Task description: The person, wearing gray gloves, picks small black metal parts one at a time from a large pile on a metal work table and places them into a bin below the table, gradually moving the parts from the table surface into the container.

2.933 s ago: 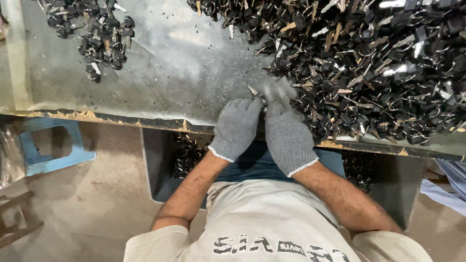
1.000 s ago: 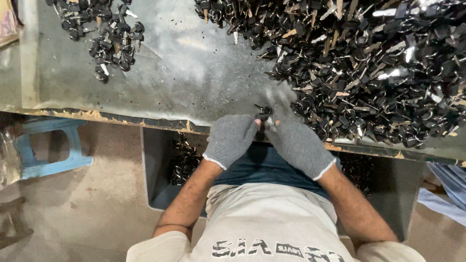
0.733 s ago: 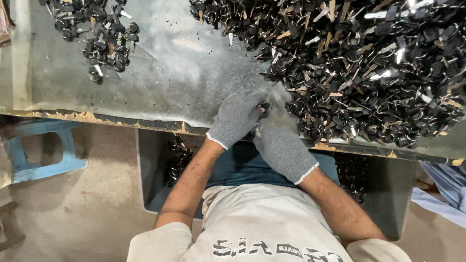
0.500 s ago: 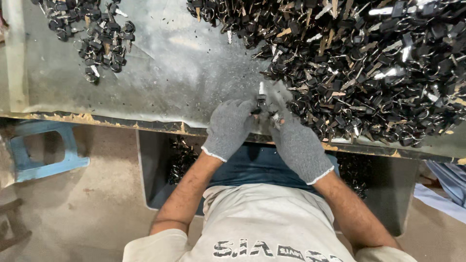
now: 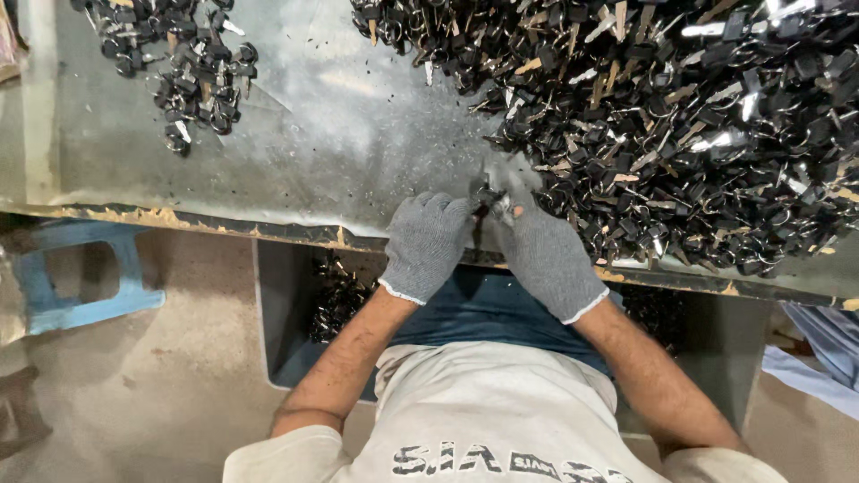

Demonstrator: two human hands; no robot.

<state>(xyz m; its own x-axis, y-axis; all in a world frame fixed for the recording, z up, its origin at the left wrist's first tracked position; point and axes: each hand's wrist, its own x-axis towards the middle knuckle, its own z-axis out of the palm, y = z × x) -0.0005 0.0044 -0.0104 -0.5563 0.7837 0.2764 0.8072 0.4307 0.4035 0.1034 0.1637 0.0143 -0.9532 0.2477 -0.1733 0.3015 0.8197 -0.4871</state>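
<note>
step: both gloved hands pinch one small black piece (image 5: 488, 199) | left hand (image 5: 425, 246) | right hand (image 5: 546, 259) | next: careful grip beside big pile (image 5: 680, 116)

— What carries the load here?
— A grey metal-topped workbench (image 5: 358, 134), scuffed and dusted with dark specks, its near edge (image 5: 268, 234) chipped and rusty.
— And what lies on it?
— A large heap of black-headed keys (image 5: 680, 116) fills the surface from twelve to three o'clock. A small pile of similar black pieces (image 5: 192, 67), probably keys too, sits well apart at ten o'clock.
</note>
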